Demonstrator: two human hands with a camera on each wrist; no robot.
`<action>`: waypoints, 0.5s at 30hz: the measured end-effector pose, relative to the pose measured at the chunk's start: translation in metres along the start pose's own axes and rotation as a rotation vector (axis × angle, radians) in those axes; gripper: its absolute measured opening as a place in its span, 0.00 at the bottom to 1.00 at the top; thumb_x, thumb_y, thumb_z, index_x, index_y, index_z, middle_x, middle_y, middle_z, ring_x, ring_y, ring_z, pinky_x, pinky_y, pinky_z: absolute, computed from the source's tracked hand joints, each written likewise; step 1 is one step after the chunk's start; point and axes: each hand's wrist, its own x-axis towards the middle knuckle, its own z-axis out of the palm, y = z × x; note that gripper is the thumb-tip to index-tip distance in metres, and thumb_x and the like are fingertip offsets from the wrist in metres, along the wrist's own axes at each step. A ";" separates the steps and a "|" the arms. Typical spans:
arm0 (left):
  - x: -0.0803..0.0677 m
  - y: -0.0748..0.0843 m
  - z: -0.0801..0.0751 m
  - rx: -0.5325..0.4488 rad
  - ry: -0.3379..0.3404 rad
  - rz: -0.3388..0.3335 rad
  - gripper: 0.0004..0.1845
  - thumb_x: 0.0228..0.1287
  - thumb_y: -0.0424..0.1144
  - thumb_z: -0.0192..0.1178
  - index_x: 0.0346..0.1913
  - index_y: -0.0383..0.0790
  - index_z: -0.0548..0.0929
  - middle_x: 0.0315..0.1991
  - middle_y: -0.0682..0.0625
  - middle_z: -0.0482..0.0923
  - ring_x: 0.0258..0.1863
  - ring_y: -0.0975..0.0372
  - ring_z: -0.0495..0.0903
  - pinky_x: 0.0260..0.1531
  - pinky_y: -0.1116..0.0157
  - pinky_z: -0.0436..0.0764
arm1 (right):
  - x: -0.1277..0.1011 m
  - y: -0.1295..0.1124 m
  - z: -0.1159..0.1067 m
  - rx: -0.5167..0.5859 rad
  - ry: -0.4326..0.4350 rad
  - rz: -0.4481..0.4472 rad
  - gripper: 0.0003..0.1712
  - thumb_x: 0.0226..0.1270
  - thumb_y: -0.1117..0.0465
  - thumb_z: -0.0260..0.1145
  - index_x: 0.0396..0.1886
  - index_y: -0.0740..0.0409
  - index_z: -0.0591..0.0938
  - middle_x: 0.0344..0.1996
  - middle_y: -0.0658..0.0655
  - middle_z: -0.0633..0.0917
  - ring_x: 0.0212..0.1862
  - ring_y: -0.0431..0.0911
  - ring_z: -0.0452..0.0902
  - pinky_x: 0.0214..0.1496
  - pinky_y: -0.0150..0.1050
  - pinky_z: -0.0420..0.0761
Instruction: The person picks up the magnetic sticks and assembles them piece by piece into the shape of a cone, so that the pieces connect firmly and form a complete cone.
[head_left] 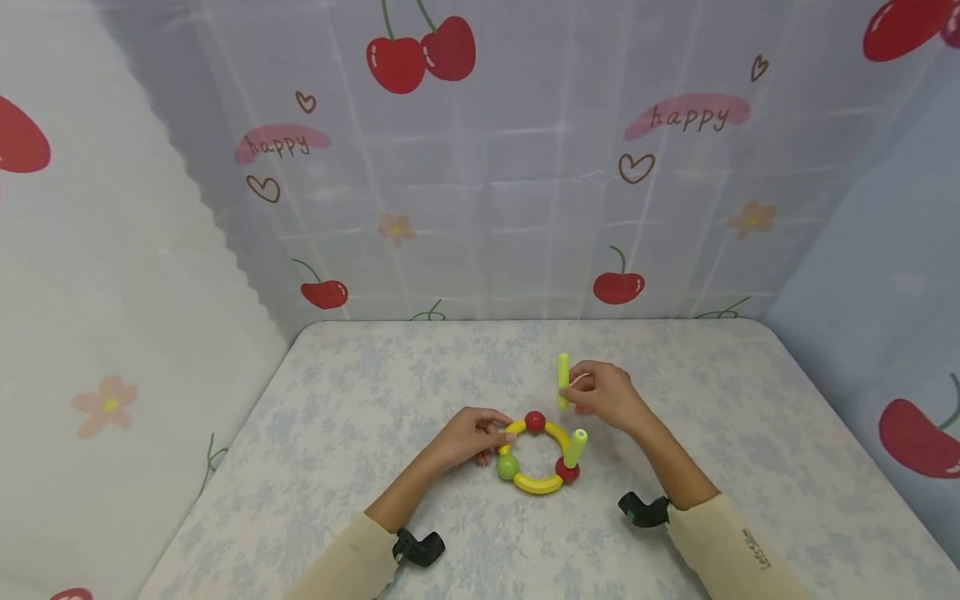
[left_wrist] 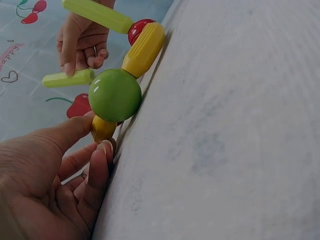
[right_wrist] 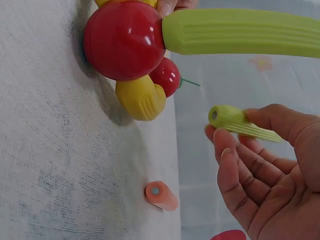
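Observation:
A ring of yellow curved sticks (head_left: 538, 485) joined by a green ball (head_left: 507, 467), a red ball (head_left: 535, 422) at the far side and another red ball (head_left: 567, 472) at the right lies on the table. From the right red ball a light green stick (head_left: 575, 450) rises, slightly tilted. My left hand (head_left: 468, 435) pinches the yellow curved stick (left_wrist: 103, 129) beside the green ball between thumb and fingers. Just beyond the ring, my right hand (head_left: 603, 396) holds a second light green stick (head_left: 563, 379) upright, apart from the ring. A grey disc shows in its end in the right wrist view.
An orange stick (right_wrist: 162, 195) lies on the table near the right hand, mostly hidden behind it in the head view. Cherry-printed cloth (head_left: 487, 192) hangs behind the patterned table (head_left: 360, 358) and at both sides. Each wrist carries a black camera mount (head_left: 420, 547).

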 end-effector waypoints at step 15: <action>0.001 0.002 0.003 -0.005 0.019 -0.002 0.17 0.67 0.45 0.70 0.53 0.41 0.87 0.26 0.46 0.83 0.14 0.63 0.76 0.16 0.68 0.79 | -0.003 0.000 0.017 0.027 -0.084 -0.203 0.12 0.66 0.63 0.73 0.47 0.59 0.83 0.40 0.57 0.89 0.36 0.47 0.86 0.36 0.42 0.87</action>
